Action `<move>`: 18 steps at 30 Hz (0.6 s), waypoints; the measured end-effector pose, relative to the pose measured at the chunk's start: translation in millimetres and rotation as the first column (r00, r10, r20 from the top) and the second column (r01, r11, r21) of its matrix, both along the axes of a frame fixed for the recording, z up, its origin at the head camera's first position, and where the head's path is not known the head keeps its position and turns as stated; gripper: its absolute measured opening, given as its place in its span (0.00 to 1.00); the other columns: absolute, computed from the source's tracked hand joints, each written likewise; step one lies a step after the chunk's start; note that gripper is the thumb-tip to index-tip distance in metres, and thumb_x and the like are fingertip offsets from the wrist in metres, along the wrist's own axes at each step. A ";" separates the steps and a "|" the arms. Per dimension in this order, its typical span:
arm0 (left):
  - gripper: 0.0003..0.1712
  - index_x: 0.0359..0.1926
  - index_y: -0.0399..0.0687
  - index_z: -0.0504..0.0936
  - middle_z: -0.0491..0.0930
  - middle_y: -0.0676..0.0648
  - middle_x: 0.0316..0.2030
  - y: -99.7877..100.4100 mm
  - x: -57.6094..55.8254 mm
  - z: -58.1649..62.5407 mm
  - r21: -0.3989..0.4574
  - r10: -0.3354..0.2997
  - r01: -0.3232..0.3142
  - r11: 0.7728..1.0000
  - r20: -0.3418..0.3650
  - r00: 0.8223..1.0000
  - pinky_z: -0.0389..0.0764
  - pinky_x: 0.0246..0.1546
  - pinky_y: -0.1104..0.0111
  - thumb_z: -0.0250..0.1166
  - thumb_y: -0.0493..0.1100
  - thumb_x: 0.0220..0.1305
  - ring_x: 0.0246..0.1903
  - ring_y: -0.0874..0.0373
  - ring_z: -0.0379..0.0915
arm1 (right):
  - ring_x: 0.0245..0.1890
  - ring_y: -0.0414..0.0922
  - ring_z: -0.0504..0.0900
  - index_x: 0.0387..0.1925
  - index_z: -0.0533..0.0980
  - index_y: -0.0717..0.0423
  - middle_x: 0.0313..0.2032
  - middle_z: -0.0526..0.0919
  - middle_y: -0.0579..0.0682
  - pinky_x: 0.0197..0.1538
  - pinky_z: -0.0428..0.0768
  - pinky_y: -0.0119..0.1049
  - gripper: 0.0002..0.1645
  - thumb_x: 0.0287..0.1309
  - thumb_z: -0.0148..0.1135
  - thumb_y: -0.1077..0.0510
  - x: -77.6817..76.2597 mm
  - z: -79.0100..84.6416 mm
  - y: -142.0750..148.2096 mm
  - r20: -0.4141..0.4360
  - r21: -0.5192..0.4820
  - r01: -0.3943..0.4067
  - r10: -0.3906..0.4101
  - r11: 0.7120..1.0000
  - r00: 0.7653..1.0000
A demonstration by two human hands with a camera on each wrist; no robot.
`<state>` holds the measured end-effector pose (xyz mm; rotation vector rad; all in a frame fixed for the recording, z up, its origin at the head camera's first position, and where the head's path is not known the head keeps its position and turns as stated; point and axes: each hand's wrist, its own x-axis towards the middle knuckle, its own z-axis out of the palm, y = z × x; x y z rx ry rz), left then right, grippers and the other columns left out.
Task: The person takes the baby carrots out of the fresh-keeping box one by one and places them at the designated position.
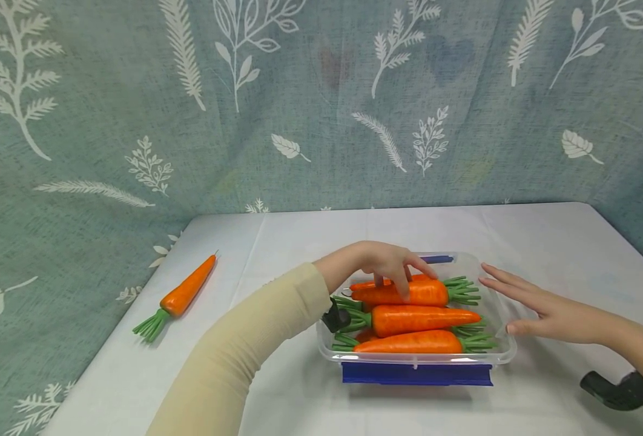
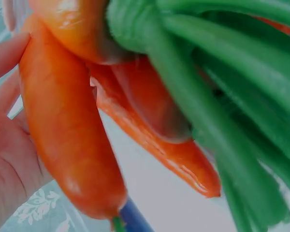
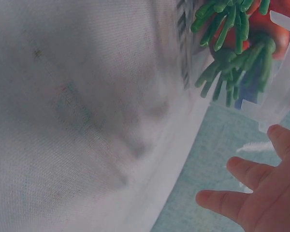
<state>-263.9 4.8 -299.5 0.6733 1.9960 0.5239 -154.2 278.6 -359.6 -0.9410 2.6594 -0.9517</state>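
Left hand: left hand [image 1: 384, 260] reaches down over the back of the box; fingers [image 1: 401, 284] bent around the back carrot [image 1: 430, 293], touching its side; firm grip or light touch, cannot tell.
Back carrot: in the clear box [image 1: 509, 346], right under the left fingers, greens pointing right, past the fingertips; another carrot [image 1: 366, 285] partly hidden behind it.
Left wrist view: one fingertip touches the upper side of a carrot; palm just beside it, green leaves fill the right side.
Right hand: right hand [image 1: 553, 309] just off the box's right side, fingers straight and spread, holding nothing; one fingertip close to the box corner, contact unclear.
Other carrots: middle carrot [image 1: 419, 320] and front carrot [image 1: 408, 343] lie crosswise in the box, nearer the person than the left fingers.
Box: sits on the white counter [image 1: 283, 393], blue front flap [image 1: 416, 374] folded down.
Loose carrot: single carrot [image 1: 187, 297] on the counter's left, well apart from both hands, tip pointing away.
Background: green leaf-print cloth [image 1: 300, 79].
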 end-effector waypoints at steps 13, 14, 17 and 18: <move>0.37 0.62 0.65 0.67 0.70 0.47 0.56 -22.4 -6.8 27.5 0.148 0.070 -0.077 0.986 0.052 0.996 0.80 0.38 0.60 0.62 0.30 0.54 0.49 0.57 0.71 | 0.60 0.12 0.34 0.70 0.49 0.46 0.72 0.39 0.50 0.45 0.55 0.75 0.46 0.54 0.60 0.61 0.5 -0.4 -0.5 0.003 -0.024 -0.024 0.024 0.999 1.000; 0.37 0.63 0.65 0.67 0.71 0.47 0.55 -24.8 -7.4 30.3 0.163 0.079 -0.087 0.983 0.055 0.995 0.80 0.39 0.61 0.62 0.30 0.54 0.49 0.57 0.72 | 0.60 0.12 0.34 0.70 0.49 0.47 0.72 0.39 0.52 0.45 0.55 0.75 0.46 0.54 0.60 0.61 0.6 -0.3 -0.8 0.004 -0.024 -0.021 0.021 0.999 1.000; 0.37 0.63 0.65 0.66 0.72 0.48 0.53 -32.4 -8.6 38.4 0.211 0.103 -0.110 0.971 0.040 0.994 0.80 0.38 0.62 0.63 0.31 0.55 0.48 0.57 0.72 | 0.60 0.12 0.34 0.70 0.49 0.48 0.71 0.39 0.52 0.45 0.55 0.75 0.45 0.54 0.60 0.61 1.2 0.4 -1.4 -0.001 -0.020 -0.019 0.019 1.000 1.000; 0.37 0.64 0.65 0.66 0.72 0.49 0.53 -35.4 -8.9 40.8 0.228 0.112 -0.117 0.967 0.034 0.993 0.80 0.38 0.62 0.63 0.32 0.55 0.48 0.57 0.72 | 0.60 0.12 0.34 0.70 0.50 0.49 0.72 0.39 0.51 0.45 0.55 0.75 0.45 0.54 0.60 0.61 1.3 0.6 -1.5 -0.001 -0.020 -0.018 0.018 1.000 1.000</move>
